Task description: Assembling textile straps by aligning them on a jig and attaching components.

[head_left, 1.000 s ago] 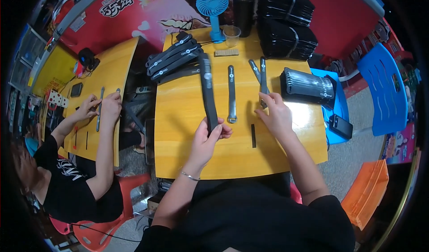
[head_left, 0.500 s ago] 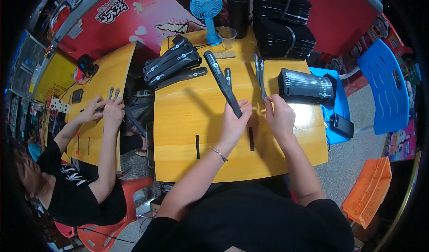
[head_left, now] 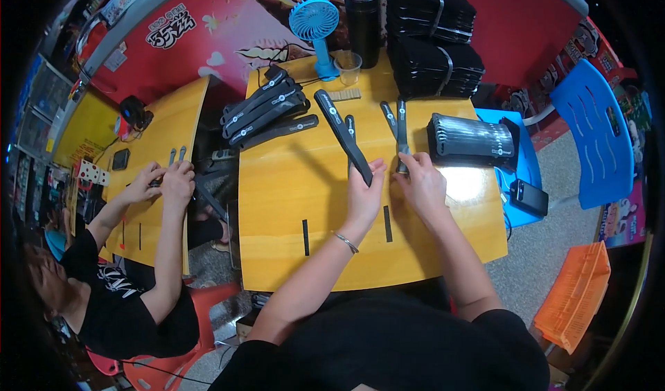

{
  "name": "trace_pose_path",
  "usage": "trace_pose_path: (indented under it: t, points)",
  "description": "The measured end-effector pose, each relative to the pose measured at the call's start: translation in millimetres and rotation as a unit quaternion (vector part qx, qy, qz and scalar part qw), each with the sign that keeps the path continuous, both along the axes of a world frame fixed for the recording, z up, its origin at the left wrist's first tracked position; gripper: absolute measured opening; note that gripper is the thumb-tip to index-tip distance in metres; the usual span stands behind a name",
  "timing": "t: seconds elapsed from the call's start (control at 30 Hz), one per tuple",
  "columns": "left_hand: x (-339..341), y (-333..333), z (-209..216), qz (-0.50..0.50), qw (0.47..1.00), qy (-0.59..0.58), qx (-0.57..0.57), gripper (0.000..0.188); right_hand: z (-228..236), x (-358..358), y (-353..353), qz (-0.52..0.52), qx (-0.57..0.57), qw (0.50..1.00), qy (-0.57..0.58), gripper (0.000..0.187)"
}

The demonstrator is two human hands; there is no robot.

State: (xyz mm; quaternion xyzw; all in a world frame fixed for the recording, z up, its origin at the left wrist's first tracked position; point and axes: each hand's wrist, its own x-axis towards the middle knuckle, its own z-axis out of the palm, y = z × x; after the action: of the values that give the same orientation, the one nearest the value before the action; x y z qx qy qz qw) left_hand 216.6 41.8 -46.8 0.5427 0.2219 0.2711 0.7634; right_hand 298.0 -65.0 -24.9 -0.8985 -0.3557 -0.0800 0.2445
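A yellow worktop (head_left: 273,190) is backed by a red printed panel (head_left: 526,38) and flanked at left by a second table (head_left: 166,117); speckled grey floor (head_left: 537,233) is exposed near a blue chair (head_left: 597,141); light is reflected off the worktop.

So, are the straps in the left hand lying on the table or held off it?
Off it: the left hand grips the straps, and their shadow lies apart on the table.

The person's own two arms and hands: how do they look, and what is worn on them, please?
Both hands, left hand and right hand, are without gloves. A thin silver-coloured bracelet circles the left wrist; no band shows on the right. The short sleeves are plain black.
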Motion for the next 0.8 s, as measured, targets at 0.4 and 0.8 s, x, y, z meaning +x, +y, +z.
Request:
trace_pose_path:
  t: [0.4, 0.8]
  points:
    - [12.5, 3.0, 9.8, 0.004, 0.999, 0.007, -0.04, 0.024, 9.7, 3.6, 9.6, 0.011, 0.153, 0.988, 0.025, 0.008]
    - [74.7, 19.1, 36.4, 0.013, 0.993, 0.118, -0.012, 0.02, 52.0, 43.4, 17.1, 0.028, 0.036, 0.995, 0.088, 0.019]
